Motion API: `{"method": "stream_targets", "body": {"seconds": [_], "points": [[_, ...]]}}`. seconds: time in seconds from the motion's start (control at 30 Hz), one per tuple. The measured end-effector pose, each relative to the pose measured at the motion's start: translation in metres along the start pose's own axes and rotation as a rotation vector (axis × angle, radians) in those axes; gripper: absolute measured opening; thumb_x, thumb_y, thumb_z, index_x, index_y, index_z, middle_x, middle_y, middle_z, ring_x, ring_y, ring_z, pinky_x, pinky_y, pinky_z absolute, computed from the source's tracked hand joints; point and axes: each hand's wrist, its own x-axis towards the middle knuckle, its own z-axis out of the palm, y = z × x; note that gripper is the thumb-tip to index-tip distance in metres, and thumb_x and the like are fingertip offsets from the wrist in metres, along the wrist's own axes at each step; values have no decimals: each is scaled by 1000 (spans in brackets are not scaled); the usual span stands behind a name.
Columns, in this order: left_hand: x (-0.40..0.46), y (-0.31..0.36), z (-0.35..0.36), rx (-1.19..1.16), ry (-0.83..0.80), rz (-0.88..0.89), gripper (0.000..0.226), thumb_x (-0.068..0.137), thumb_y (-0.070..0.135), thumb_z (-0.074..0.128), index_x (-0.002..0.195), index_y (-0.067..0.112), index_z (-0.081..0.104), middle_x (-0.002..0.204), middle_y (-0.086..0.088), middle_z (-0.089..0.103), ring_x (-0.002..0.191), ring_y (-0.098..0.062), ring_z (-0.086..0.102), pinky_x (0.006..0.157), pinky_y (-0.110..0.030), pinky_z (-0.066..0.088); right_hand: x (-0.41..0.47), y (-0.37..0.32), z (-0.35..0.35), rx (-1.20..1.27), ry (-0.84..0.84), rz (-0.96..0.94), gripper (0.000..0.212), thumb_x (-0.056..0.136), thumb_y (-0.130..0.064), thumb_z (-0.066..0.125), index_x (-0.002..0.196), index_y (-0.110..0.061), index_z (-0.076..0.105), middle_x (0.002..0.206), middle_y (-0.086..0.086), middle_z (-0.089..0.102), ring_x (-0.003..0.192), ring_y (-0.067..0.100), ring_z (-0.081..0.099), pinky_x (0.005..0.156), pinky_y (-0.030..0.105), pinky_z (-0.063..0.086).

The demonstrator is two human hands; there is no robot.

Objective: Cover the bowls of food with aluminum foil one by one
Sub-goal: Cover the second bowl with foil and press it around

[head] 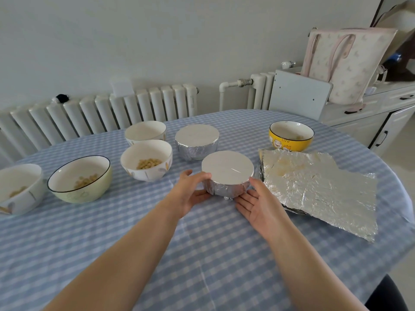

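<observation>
Foil-wrapped bowl [227, 176] sits near the middle of the table [202, 254], foil pulled flat over the top and crimped down the sides. Both hands are on it: the left hand [190, 194] cups its left side with the thumb up by the rim and fingers tucked in at the base, and the right hand [258, 205] is palm-up with straight fingers touching the lower right side, thumb against the wall of the bowl. So left is kinda wrapped around it, right is more just pressing flat.

Just behind it is a second covered bowl [197, 141], same deal, foil tight across the top. Right beside the near bowl, on the right, there's a stack of foil sheets [318, 187], wrinkly, lying flat on the tablecloth. Past that stack is a yellow bowl [291, 135], uncovered.

On the left side four more open bowls: a white bowl with beans [146, 159], another white bowl [145, 132] behind it, a green bowl [80, 179] with a dark rim and some beans in it, and a flowered bowl [19, 188] at the far left edge, also with a bit of food.

Tablecloth is blue and white check. Behind the table there's a radiator [101, 111] along the wall and a tote bag [345, 63] sitting on a cabinet [370, 113] on the right.
</observation>
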Motion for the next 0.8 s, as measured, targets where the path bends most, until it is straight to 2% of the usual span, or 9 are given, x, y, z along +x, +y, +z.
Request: {"method": "stream_targets", "body": {"seconds": [0.1, 0.2, 0.33, 0.43, 0.47, 0.57, 0.63, 0.7, 0.8], "points": [[6, 2, 0, -27, 12, 15, 73, 87, 15, 70, 145, 12, 26, 135, -7, 49, 76, -29, 70, 79, -44, 58, -2, 2, 3, 19, -11, 14, 47, 94, -36, 57, 132, -9, 49, 126, 13, 60, 109, 21, 59, 100, 34, 42], [11, 4, 4, -49, 2, 33, 58, 89, 26, 68, 138, 9, 42, 118, -3, 51, 76, -26, 69, 69, -39, 59, -5, 5, 6, 45, -25, 23, 49, 96, -36, 55, 136, -9, 48, 130, 11, 57, 123, 23, 54, 104, 34, 40], [14, 9, 15, -73, -70, 40, 15, 98, 31, 56, 103, 17, 57, 108, 0, 50, 90, -29, 64, 77, -43, 56, -7, 5, 8, 17, -46, 27, 44, 97, -33, 52, 124, 2, 49, 111, 2, 63, 118, 19, 55, 113, 37, 35], [20, 11, 22, -100, -90, 32, 18, 98, 35, 55, 106, 20, 57, 114, -1, 48, 98, -30, 63, 81, -44, 56, -6, 6, 10, 23, -56, 23, 39, 97, -33, 52, 121, -3, 56, 113, 5, 64, 120, 17, 55, 112, 36, 36], [22, 11, 23, -110, -93, 30, 20, 98, 37, 55, 109, 20, 56, 117, -2, 48, 101, -30, 63, 85, -45, 55, -5, 7, 10, 37, -67, 29, 31, 96, -34, 52, 113, -10, 63, 113, 4, 64, 119, 16, 55, 108, 35, 38], [28, 10, 27, -149, -83, 21, 17, 99, 40, 53, 103, 24, 55, 123, -4, 47, 102, -27, 63, 92, -44, 52, -3, 9, 13, 67, -91, 34, 17, 93, -31, 55, 97, -17, 64, 110, 2, 66, 119, 14, 55, 101, 33, 40], [33, 8, 27, -174, -72, 20, 26, 98, 41, 54, 113, 20, 54, 131, -6, 43, 106, -27, 62, 92, -43, 52, -3, 10, 16, 88, -97, 24, 15, 93, -26, 55, 98, -16, 65, 110, 4, 67, 119, 10, 47, 109, 36, 37], [35, 7, 28, -197, -64, 30, 41, 98, 42, 54, 131, 19, 48, 137, -7, 41, 113, -27, 60, 91, -42, 53, -2, 11, 19, 122, -100, 22, 16, 94, -23, 52, 99, -15, 65, 119, 7, 63, 119, 11, 49, 113, 39, 34], [38, 4, 29, -206, -68, 50, 33, 101, 39, 49, 125, 18, 53, 124, -5, 54, 104, -24, 62, 90, -39, 52, 3, 14, 21, 164, -105, 40, 21, 97, -23, 49, 112, -13, 60, 128, 6, 57, 123, 16, 51, 104, 34, 38]]}}
